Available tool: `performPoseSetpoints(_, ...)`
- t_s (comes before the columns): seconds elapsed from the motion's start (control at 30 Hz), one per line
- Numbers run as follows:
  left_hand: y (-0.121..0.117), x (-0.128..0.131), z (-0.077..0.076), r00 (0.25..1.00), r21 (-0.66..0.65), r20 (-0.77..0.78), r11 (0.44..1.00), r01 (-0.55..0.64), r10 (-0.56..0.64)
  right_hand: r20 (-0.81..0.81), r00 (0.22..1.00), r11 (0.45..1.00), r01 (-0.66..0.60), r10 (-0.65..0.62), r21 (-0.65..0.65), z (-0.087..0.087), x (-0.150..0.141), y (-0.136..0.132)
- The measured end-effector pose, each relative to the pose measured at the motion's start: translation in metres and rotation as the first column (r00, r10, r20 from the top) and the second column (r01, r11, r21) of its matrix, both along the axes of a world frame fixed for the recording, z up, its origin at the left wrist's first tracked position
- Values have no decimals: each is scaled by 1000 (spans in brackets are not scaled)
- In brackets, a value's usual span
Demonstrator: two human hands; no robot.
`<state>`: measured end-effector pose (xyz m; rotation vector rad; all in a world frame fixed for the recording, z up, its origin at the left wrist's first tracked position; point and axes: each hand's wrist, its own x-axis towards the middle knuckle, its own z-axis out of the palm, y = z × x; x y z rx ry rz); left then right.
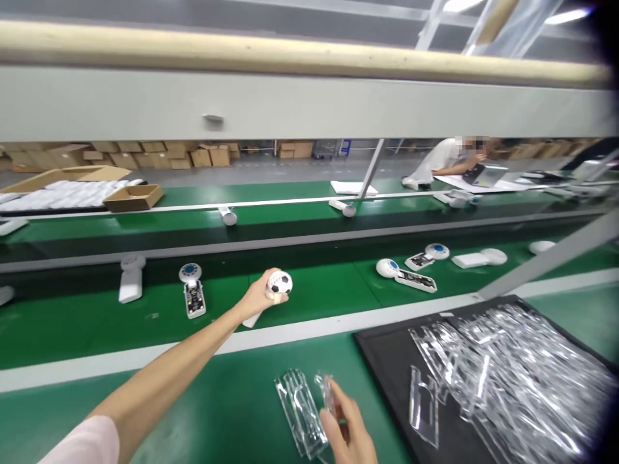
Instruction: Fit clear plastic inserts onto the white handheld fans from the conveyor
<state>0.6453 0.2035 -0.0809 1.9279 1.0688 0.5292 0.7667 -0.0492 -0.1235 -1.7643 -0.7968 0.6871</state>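
Observation:
My left hand (261,298) reaches over the green conveyor belt, its fingers wrapped round a white handheld device with a round soccer-ball-patterned head (280,282). Part of the device's white handle shows below the hand. Low in the view, my right hand (349,428) pinches a clear plastic piece (325,390) between thumb and fingers. Right beside it, several similar clear plastic pieces (300,412) lie together on the green worktop (227,412).
A black tray (387,361) heaped with clear plastic pieces (522,374) stands at right. On the belt (333,290) lie several white devices, some opened with circuit boards (195,299) showing. A slanted metal post (546,254) rises at right. Across the line, a person (447,161) leans over a table.

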Motion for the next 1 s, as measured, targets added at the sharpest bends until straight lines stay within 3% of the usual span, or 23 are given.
performPoseSetpoints(0.1, -25, -31, 27, 945, -213, 322, 977, 14, 57, 58, 985, 987, -160, 160, -6, 36, -22, 38)
performPoseSetpoints(0.17, -46, -47, 38, 761, -442, 616, 889, 120, 204, 137, 955, 964, -265, 262, 4, 57, -41, 57)
performPoseSetpoints(0.23, -66, -59, 45, 545, -574, 755, 770, 279, 366, 235, 923, 946, -321, 305, 32, 72, -63, 69)
performPoseSetpoints(0.3, -81, -68, 51, 479, -612, 770, 701, 366, 422, 355, 889, 943, -328, 288, 57, 81, -83, 74)
performPoseSetpoints(0.37, -90, -74, 58, 476, -630, 764, 664, 403, 436, 473, 850, 951, -302, 233, 72, 86, -99, 75)
performPoseSetpoints(0.47, -93, -80, 68, 464, -635, 761, 668, 387, 454, 578, 793, 958, -280, 191, 67, 88, -111, 71)
performPoseSetpoints(0.63, -93, -79, 76, 450, -611, 771, 722, 323, 451, 378, 837, 915, -396, 396, -83, 93, -102, 57)
performPoseSetpoints(0.7, -98, -77, 78, 546, -637, 713, 733, 240, 441, 342, 835, 901, -420, 431, -110, 96, -93, 53)
performPoseSetpoints(0.8, -111, -74, 79, 775, -706, 494, 703, 93, 394, 408, 811, 904, -415, 419, -105, 95, -83, 47)
performPoseSetpoints(0.87, -122, -72, 78, 853, -717, 371, 697, 12, 367, 361, 837, 908, -412, 411, -77, 90, -79, 45)
performPoseSetpoints(0.93, -133, -69, 77, 851, -678, 341, 731, -71, 400, 140, 951, 961, -277, 274, 1, 80, -77, 45)
performPoseSetpoints(1.0, -144, -65, 74, 824, -600, 363, 785, -151, 436, -120, 992, 999, -26, 30, 28, 69, -75, 49)
